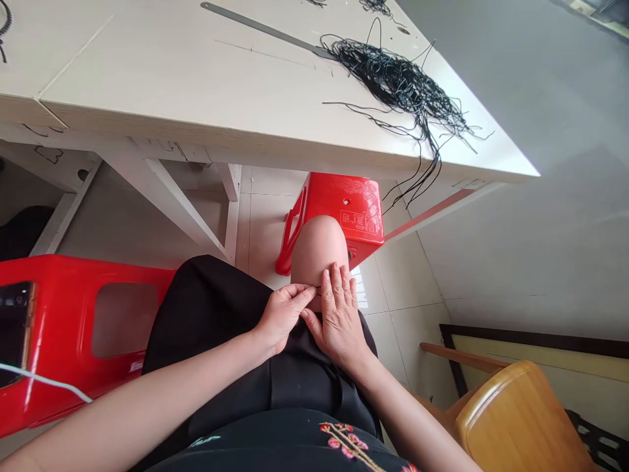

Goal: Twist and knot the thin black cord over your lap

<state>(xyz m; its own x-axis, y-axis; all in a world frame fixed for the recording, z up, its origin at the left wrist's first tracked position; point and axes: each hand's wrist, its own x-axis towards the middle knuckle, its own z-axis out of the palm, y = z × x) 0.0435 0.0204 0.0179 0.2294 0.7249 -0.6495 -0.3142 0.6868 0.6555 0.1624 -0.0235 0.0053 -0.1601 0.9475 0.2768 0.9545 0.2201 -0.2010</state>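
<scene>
My bare knee rises from the black skirt on my lap. My left hand is at the inner side of the knee, its fingertips pinched on a thin dark cord. My right hand lies palm down across the knee, with the cord seeming to run under its fingers. Whether that hand grips the cord is hidden. A heap of tangled black cords lies on the pale table, well out of reach of both hands, with loose strands hanging over the edge.
A steel ruler lies on the tabletop beside the heap. Under the table stands a red plastic stool, and another red stool is on my left. A wooden chair and a dark-framed board lean at the lower right.
</scene>
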